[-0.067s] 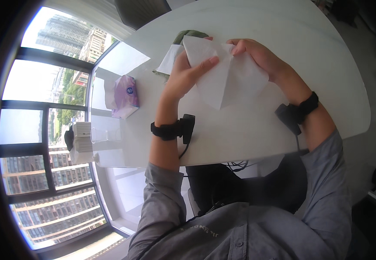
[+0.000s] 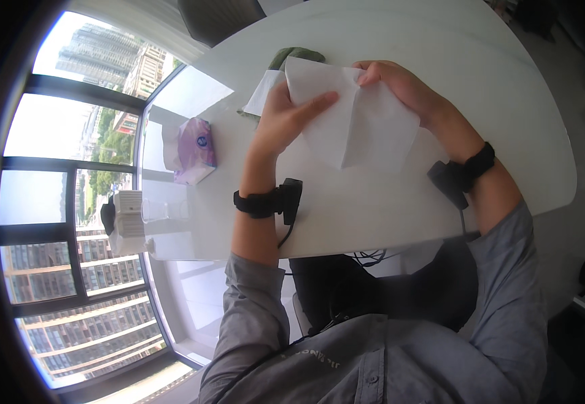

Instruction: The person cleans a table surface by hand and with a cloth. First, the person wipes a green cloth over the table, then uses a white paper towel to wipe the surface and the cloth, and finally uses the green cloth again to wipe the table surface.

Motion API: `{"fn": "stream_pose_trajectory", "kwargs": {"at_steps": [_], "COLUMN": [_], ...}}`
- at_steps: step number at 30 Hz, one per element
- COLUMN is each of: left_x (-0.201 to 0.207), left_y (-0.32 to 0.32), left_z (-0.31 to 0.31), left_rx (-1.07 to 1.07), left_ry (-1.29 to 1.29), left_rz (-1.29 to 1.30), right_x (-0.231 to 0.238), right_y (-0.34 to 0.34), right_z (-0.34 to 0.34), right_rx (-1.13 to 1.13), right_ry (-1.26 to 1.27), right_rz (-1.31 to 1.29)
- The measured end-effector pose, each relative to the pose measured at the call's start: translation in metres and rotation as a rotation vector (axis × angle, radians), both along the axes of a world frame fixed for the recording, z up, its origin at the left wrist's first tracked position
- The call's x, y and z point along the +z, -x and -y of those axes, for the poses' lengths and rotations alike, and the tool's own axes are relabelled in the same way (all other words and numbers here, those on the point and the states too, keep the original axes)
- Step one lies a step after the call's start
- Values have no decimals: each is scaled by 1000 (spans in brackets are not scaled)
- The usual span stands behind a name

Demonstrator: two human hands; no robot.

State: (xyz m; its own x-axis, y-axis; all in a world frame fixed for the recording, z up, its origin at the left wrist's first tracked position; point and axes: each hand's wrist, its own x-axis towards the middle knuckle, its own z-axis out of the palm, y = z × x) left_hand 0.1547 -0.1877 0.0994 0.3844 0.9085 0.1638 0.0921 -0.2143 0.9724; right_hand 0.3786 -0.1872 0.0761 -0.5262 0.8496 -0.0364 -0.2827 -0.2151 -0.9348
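A creased white tissue (image 2: pixel 333 131) is held up between my two hands over the white table, its lower corner hanging down. My left hand (image 2: pixel 284 124) grips its left side, the thumb flat across the front and the fingers hidden behind. At the upper right edge, my right hand (image 2: pixel 400 87) pinches the sheet between thumb and curled fingers. Just beyond the tissue lies a dark green cloth-like thing (image 2: pixel 300 54), mostly covered from sight. Another white corner (image 2: pixel 263 94) shows left of my left hand; whether it belongs to the same sheet I cannot tell.
A purple and white tissue pack (image 2: pixel 197 151) stands on the table (image 2: pixel 508 148) at the left. Near the table's left edge is a clear container (image 2: pixel 164 209). A dark chair (image 2: pixel 221 19) stands at the far side. Black devices are strapped to both my wrists, with cables trailing down.
My left fingertip that showed above the tissue's top edge is now hidden behind it. The left thumb has shifted very slightly; the right hand keeps its grip.
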Motion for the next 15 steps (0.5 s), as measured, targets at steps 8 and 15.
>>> {"fn": "stream_pose_trajectory", "kwargs": {"at_steps": [8,15], "left_x": [2,-24], "left_y": [48,84], "left_z": [-29,-66], "left_rx": [613,800], "left_ry": [-60,-611], "left_rz": [-332,-674], "right_x": [-15,-20], "right_y": [3,15], "right_z": [-3,-3], "right_rx": [-140,-178], "right_ry": [-162,-174], "right_rz": [325,315]}}
